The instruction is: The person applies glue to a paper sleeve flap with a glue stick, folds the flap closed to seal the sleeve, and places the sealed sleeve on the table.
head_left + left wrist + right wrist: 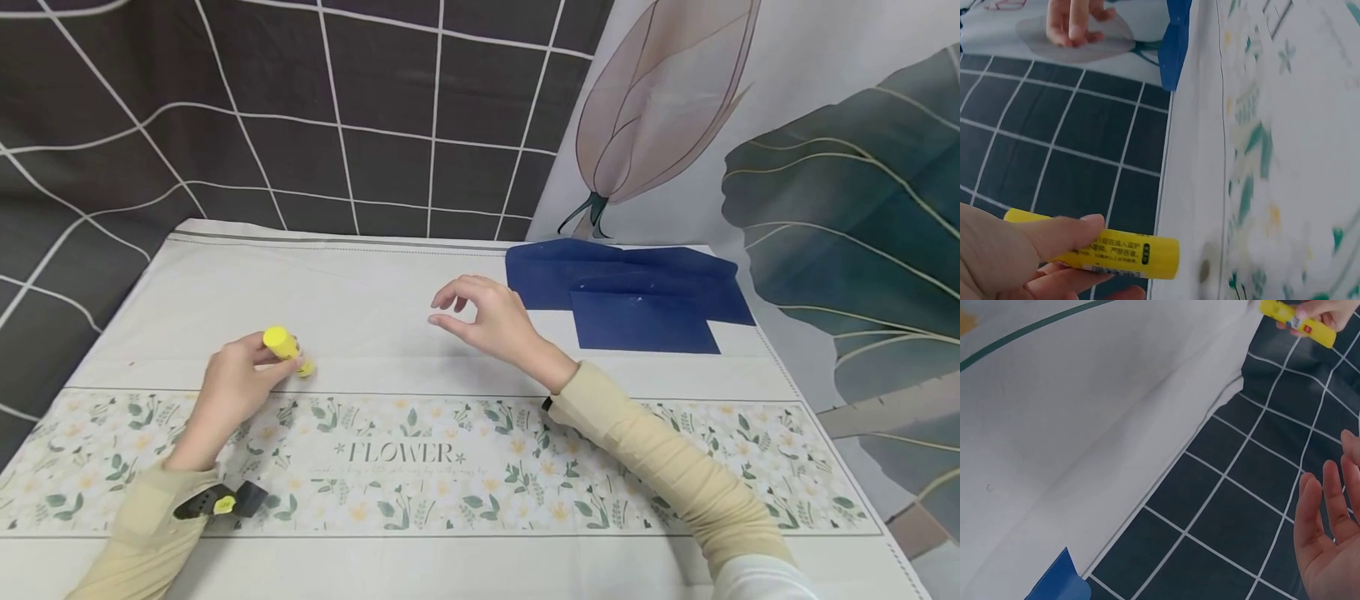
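My left hand [234, 379] has the yellow tube [1129, 250] pinched betw. thumb & fingers, tilted, at the left of the white cloth [360, 325], on the far side of the floral band [420, 500]; can't tell if its lower end touches. It's round, so a loose pinch could let it slip & roll, poss. off the far edge toward the dark grid cloth [382, 100]. My left sleeve [142, 517] lies low over the band, so dragging it could ruck the cloth & tip anything I stand there. My right hand [495, 321] holds nothing: fingers curved, thumb apart, a mod. gap betw., near mid-cloth. Swing that arm right & the right sleeve [675, 475] might knock the blue paper pieces [645, 325]. Those overlap, so pulling 1 could drag or crease its neighbour.

Count: 2 hands, 1 full & 1 free; 1 yellow tube; 1 wrist strap [202, 502] clear on my left; 1 white cloth w/ 1 floral band; 1 grid cloth behind; blue pieces approx. 3, overlap hides the exact no.; 1 leaf-print curtain [832, 242], far right.
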`<state>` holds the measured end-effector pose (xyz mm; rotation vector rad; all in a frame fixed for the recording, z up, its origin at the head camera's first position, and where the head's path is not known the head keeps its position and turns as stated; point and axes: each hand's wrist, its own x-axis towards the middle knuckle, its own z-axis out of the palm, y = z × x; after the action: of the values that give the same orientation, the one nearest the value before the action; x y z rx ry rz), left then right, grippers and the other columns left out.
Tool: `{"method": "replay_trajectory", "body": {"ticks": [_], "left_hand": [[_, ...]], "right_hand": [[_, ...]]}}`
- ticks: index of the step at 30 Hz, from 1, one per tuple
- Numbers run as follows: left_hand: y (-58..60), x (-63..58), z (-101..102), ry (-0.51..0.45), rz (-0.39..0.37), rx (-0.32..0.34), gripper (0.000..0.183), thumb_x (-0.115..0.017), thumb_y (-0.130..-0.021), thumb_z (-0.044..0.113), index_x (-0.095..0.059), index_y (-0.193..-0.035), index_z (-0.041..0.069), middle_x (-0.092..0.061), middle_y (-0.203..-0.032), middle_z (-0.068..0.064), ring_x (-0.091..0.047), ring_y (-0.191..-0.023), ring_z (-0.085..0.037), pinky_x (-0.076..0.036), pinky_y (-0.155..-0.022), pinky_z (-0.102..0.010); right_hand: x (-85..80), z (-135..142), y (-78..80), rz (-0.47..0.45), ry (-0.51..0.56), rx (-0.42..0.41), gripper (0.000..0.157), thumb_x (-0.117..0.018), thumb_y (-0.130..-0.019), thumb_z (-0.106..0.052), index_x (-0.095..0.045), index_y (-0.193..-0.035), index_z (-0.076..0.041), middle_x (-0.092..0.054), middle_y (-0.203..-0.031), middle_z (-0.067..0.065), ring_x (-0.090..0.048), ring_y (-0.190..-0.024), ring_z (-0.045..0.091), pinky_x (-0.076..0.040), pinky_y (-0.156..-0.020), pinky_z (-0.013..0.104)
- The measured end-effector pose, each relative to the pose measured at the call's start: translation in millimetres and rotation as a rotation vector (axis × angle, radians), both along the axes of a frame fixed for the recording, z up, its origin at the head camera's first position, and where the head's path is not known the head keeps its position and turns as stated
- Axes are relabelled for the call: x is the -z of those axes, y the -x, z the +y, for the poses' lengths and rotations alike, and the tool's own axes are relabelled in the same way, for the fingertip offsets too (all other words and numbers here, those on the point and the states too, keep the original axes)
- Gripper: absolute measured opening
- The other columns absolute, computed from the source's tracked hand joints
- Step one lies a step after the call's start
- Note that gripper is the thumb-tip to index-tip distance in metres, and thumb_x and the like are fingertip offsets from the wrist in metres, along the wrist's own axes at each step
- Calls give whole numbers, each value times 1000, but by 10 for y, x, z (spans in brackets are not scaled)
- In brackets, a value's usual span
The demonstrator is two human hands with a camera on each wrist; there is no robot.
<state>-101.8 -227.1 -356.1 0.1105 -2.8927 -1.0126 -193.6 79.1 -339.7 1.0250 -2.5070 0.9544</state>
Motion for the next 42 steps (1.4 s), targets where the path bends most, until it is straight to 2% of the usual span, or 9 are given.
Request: {"method": "replay_trajectory", "body": {"ticks": [7,13,17,24,31,42], "left_hand": [[-34,-141,299,-3,167,49,27,-79,-78,19,-69,-96,2,-74,-90,-19,-71,-82,-37,-53,-63,-34],[-106,-217,573,29,272,55,23,-81,-73,19,-71,-87,4,-74,-83,-15,-73,-75,-33,-56,-68,-44],[-153,-267,729,41,320,103,23,-82,-70,17,-72,-86,5,-74,-80,-10,-72,-68,-27,-56,-62,-40],[-222,-343,881,106,397,142,29,-84,-68,23,-75,-93,9,-73,-81,-4,-69,-67,-20,-47,-55,-32],[-263,-365,947,94,435,174,33,-87,-67,24,-76,-96,10,-70,-77,-1,-64,-65,-15,-47,-56,-27],[-297,-338,962,69,506,215,37,-89,-64,25,-76,-97,13,-64,-74,4,-53,-64,-7,-42,-54,-21]], "right_hand": [[-33,-14,-40,-56,17,-38,19,-74,-84,-26,-71,-99,-15,-72,-97,-4,-64,-84,9,-53,-59,22],[-111,-60,-132,-105,45,-119,31,-75,-84,-24,-68,-112,-12,-71,-99,1,-64,-85,9,-56,-61,26],[-175,-88,-232,-139,65,-174,41,-77,-81,-24,-65,-118,-11,-70,-100,2,-65,-85,9,-57,-61,26],[-313,-109,-444,-208,115,-219,54,-80,-78,-22,-59,-127,-10,-70,-101,2,-65,-85,7,-55,-62,16],[-369,-93,-581,-184,128,-217,39,-79,-79,-20,-67,-113,-6,-70,-106,5,-63,-85,8,-54,-66,14],[-330,-59,-619,-248,178,-204,28,-80,-78,-15,-71,-102,-5,-71,-98,4,-62,-81,8,-57,-69,22]]}}
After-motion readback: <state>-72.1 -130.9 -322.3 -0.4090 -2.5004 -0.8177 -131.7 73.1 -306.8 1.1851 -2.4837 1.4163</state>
